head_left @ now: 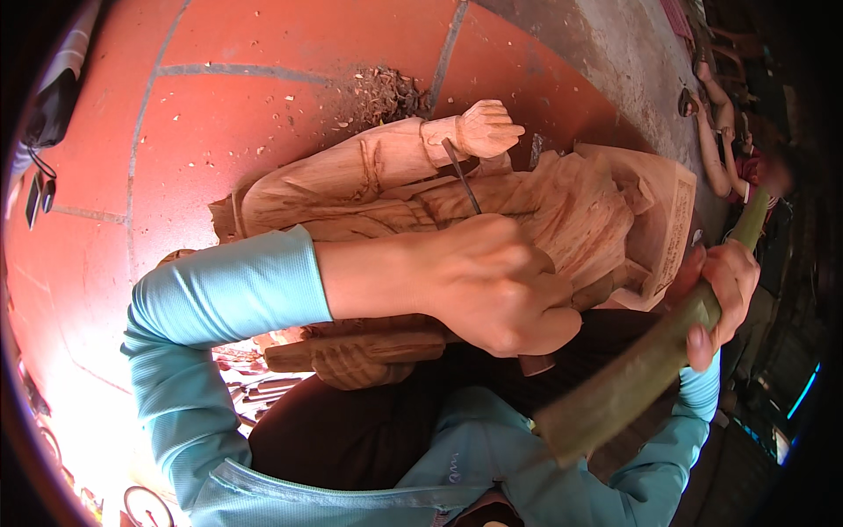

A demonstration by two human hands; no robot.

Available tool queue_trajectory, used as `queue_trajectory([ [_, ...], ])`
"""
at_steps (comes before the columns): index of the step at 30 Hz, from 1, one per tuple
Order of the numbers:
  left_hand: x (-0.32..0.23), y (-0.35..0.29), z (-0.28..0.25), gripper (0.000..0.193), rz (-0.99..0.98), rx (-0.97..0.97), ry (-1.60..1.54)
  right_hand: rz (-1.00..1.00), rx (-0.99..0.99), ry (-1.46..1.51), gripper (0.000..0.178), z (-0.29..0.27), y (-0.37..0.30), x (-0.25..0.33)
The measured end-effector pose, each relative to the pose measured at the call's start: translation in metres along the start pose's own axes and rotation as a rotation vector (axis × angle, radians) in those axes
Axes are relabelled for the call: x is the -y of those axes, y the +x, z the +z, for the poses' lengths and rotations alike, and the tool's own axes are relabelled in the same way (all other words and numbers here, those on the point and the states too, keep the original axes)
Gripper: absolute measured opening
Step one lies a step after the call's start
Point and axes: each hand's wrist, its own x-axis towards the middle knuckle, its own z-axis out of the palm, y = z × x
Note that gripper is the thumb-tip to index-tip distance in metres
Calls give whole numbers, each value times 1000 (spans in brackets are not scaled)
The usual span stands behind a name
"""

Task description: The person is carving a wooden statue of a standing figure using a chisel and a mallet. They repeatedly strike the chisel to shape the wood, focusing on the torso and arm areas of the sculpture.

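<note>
A carved wooden statue (536, 198) lies across in front of me, its raised forearm ending in a carved fist (490, 130). My left hand (500, 285) is closed around a chisel (463, 178). The slim metal blade slants up to the statue's cuff, just below the fist, and the handle's butt shows under my hand. In my right hand (725, 294) is a greenish wooden mallet (628, 373), long and flat-sided. Its broad end hangs to the right of the chisel's butt, apart from it. Part of the statue is hidden behind my left forearm.
Wood shavings (386, 95) are heaped on the red tiled floor (255, 39) beyond the statue. Several more hand tools (263, 395) lie at the lower left, beside my leg. Another person's bare legs (718, 132) show at the far right.
</note>
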Motion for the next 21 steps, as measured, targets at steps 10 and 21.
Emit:
queue_trajectory([
  [10,2,6,14,24,-78,45,65,25,107,158,36,-7,-19,-30],
  [21,2,7,16,19,-106,90,74,-112,-37,217,32,13,-9,-35],
])
